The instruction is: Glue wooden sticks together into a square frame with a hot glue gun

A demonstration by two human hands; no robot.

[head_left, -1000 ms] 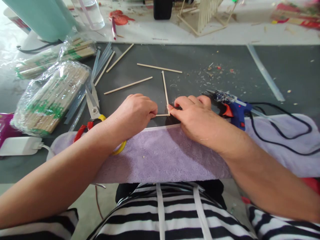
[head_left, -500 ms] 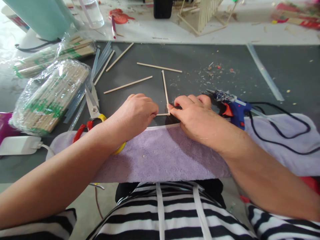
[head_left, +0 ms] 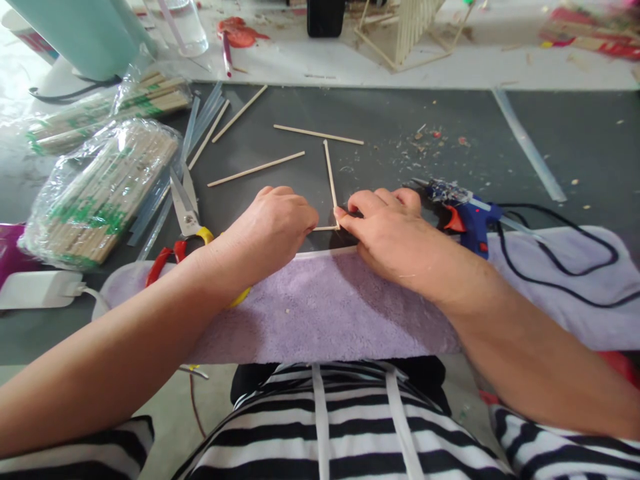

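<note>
Two thin wooden sticks meet at a corner between my hands. One upright-running stick (head_left: 331, 175) points away from me; the other, a crosswise stick (head_left: 326, 229), runs left into my left hand (head_left: 283, 223), whose fingers are closed on its end. My right hand (head_left: 383, 213) is closed too, its thumb and finger pinching the sticks at the corner. Beyond them lie a loose stick (head_left: 256, 169) and another loose stick (head_left: 319, 135). A blue glue gun (head_left: 473, 217) rests just right of my right hand. Scissors (head_left: 186, 213) with red and yellow handles lie beside my left forearm.
Plastic-wrapped stick bundles (head_left: 100, 193) lie at the left near clear glue sticks (head_left: 203, 120). A purple towel (head_left: 310, 307) covers the table's front edge. The glue gun's black cable (head_left: 560, 267) loops at the right. A stick frame (head_left: 415, 37) stands at the back.
Almost nothing differs. My left hand has shifted very slightly to the right, while both hands keep their grip at the corner sticks.
</note>
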